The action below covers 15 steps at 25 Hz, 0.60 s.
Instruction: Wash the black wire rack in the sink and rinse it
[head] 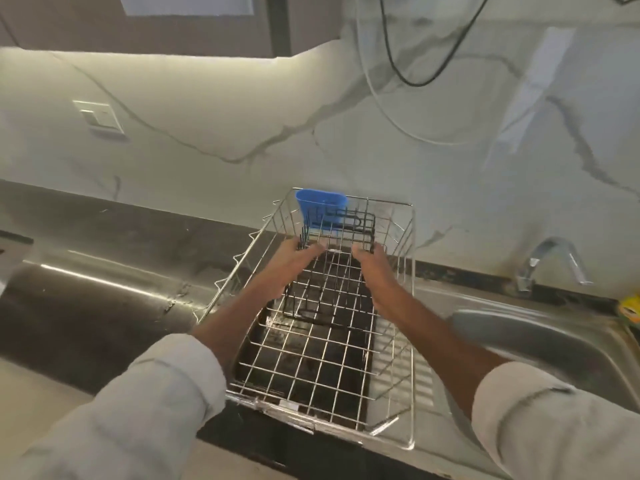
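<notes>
- Fingers of my left hand point(292, 263) and right hand point(372, 268) curl round the black wire rack point(337, 233) inside the silver basket point(311, 358).
- Lifting could snag it on the basket's wires or knock the blue cup point(320, 206).

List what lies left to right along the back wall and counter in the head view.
Wall switch → blue plastic cup at the chrome dish basket's far end → tap → yellow item at the right edge.

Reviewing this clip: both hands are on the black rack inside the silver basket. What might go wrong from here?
1. The black wire rack sits inside the silver dish basket; lifting it may snag the basket wires or drag the basket.
2. The blue cup hangs beside the rack and might get knocked loose.
3. The left hand and right hand grip thin wires, so the rack may slip.
</notes>
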Available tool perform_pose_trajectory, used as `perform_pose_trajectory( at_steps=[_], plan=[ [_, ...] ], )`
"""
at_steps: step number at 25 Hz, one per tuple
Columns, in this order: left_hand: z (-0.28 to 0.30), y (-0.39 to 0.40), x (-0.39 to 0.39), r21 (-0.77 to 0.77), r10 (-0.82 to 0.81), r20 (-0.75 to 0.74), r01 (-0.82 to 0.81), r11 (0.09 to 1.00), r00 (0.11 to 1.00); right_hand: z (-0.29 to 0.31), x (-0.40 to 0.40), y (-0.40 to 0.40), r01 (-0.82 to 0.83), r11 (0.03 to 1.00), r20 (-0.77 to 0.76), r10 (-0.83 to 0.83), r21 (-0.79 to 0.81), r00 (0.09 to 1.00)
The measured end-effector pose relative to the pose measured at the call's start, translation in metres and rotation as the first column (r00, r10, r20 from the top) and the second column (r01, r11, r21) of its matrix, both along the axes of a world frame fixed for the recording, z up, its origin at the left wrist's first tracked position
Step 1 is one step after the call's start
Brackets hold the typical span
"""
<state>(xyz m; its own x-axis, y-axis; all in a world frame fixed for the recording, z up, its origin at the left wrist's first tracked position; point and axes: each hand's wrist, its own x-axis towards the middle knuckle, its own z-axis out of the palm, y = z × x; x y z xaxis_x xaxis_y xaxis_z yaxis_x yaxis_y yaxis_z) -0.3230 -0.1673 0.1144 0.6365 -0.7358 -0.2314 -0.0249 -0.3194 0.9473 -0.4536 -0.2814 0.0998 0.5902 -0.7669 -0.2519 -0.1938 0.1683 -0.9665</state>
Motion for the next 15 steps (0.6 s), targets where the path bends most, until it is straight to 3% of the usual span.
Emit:
perform_pose_trajectory(
  at_steps=[7,15],
  plan=[
    [-0.072,-0.005,0.032,0.148,-0.036,-0.054,0.044,0.988,0.998,-0.056,0.031,-0.002,0.062,0.992,-0.142,-0.047,0.108,0.989],
    [-0.103,-0.001,0.037,0.221,-0.069,0.032,0.060,0.973,0.997,-0.092,0.035,0.010,0.106,0.976,-0.240,-0.059,0.190,0.969]
  ],
)
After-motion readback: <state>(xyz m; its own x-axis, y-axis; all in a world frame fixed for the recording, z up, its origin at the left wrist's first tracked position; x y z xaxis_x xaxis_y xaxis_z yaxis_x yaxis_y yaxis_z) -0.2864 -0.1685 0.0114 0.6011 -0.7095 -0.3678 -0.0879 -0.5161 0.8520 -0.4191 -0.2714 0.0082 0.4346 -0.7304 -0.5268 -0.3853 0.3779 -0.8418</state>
